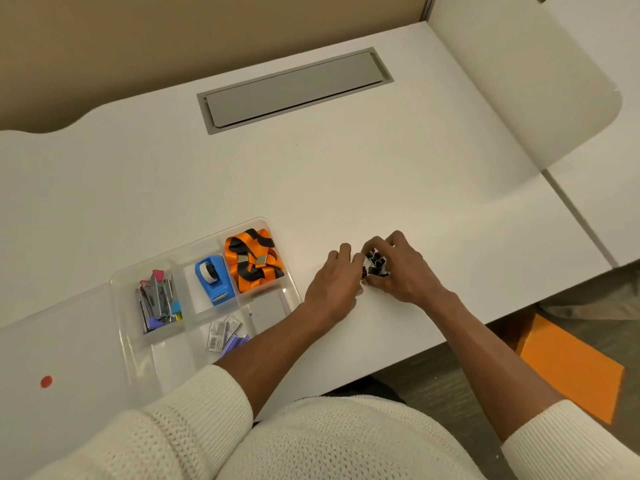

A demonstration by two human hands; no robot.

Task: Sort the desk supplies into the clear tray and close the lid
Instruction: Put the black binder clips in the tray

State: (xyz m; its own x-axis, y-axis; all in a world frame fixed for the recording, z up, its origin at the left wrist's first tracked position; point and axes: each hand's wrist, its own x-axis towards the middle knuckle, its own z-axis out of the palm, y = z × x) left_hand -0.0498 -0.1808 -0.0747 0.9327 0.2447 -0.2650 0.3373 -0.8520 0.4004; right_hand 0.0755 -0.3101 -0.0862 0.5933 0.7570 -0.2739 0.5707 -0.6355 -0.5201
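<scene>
A cluster of black binder clips [375,265] was gripped between the fingers of the left hand [334,285] and right hand [403,270], near the bench's [381,174] front edge. The tray [138,362] was set well apart, toward the front-left corner, its lid off.

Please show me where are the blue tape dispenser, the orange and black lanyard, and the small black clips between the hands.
blue tape dispenser [214,282]: head view, on its blue body.
orange and black lanyard [252,259]: head view, middle of the bundle.
black clips [374,265]: head view, on the visible pile between both hands.
</scene>
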